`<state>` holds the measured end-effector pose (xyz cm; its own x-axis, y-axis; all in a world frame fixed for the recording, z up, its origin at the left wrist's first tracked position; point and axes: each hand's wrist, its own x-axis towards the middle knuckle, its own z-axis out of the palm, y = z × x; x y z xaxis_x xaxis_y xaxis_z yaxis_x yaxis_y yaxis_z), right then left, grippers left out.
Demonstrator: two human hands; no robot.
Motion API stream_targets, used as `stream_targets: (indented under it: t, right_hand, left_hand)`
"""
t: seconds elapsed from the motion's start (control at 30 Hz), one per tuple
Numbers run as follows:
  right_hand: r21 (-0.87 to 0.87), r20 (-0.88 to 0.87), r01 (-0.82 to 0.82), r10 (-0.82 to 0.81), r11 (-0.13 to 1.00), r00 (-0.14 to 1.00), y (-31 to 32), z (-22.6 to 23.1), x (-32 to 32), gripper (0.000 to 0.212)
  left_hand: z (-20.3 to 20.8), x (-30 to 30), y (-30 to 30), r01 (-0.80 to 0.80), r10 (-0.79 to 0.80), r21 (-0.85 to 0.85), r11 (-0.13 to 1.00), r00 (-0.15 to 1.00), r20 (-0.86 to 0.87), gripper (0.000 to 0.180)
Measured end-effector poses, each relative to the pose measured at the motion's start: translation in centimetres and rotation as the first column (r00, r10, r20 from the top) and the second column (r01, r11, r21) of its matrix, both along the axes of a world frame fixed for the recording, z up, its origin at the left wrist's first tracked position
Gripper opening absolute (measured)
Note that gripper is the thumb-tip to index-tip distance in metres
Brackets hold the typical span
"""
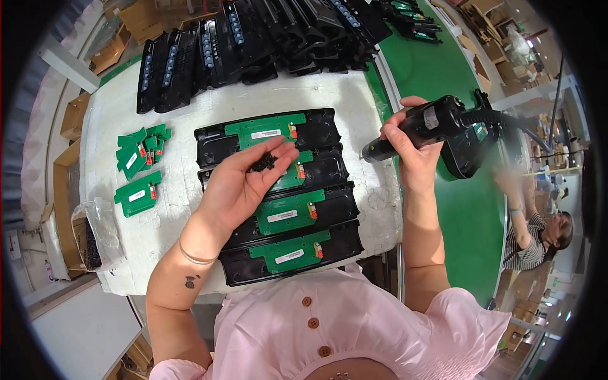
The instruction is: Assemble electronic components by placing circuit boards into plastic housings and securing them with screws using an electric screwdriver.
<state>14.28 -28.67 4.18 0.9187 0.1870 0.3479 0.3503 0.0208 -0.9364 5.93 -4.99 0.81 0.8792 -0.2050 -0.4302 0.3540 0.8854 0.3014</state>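
My left hand (231,193) is palm up and cupped, with a small heap of black screws (261,163) in it. It hovers over several black plastic housings (329,212) laid in a column, each with a green circuit board (285,216) inside. The hand partly hides the upper two boards. My right hand (415,152) grips a black electric screwdriver (430,120) to the right of the column, its nose pointing left and slightly down. A cable runs from its rear end. The tip of the screwdriver is hard to make out.
Loose green circuit boards (135,196) lie on the white foam pad (171,247) at left, near a clear plastic bag (104,231) of dark small parts. Black housings (253,44) are piled at the back. A dark part (465,155) rests on the green table (456,234); another person (538,237) is beyond.
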Motion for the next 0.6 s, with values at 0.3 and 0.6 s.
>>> stream_targets:
  t: [0.3,0.6]
  right_hand:
    - [0.427,0.199,-0.353,0.295,0.832,0.935,2.4,6.1,-2.8,0.037]
    - [0.371,0.283,-0.555,0.479,0.744,0.831,5.6,6.7,-3.9,0.031]
  left_hand:
    - [-0.6,-1.0,-1.5,0.132,-0.154,0.181,0.975,0.981,0.115,0.019]
    - [-1.3,-1.4,-1.7,0.037,-0.039,0.059,0.998,0.999,0.033,0.016]
